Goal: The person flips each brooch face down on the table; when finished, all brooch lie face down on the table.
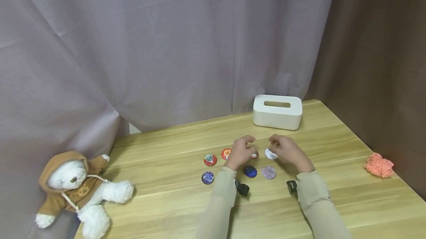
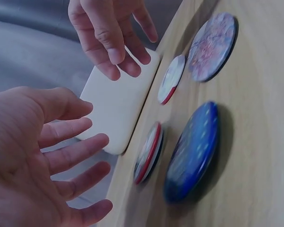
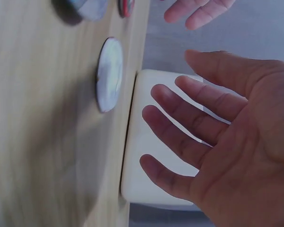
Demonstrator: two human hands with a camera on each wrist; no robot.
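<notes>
Round pin badges lie on the wooden table in two rough rows. My left hand (image 1: 240, 152) hovers with fingers spread over the back row, partly covering a red-edged badge (image 1: 255, 155); a dark blue badge (image 1: 250, 171) lies just in front. Beside a whitish badge (image 1: 270, 154), my right hand (image 1: 290, 151) is held above the table, its fingers loosely bent and holding nothing in the right wrist view. A pale lilac badge (image 1: 269, 172) lies nearer. To the left are a red tree badge (image 1: 210, 160), an orange-red badge (image 1: 226, 153) and a swirly blue badge (image 1: 208, 178).
Behind the hands stands a white tissue box (image 1: 277, 117) near the back edge. A white teddy bear (image 1: 96, 220) in a brown hoodie leans at the left. Coral yarn (image 1: 379, 165) lies by the right edge, and grey curtains (image 1: 179, 46) hang behind the table.
</notes>
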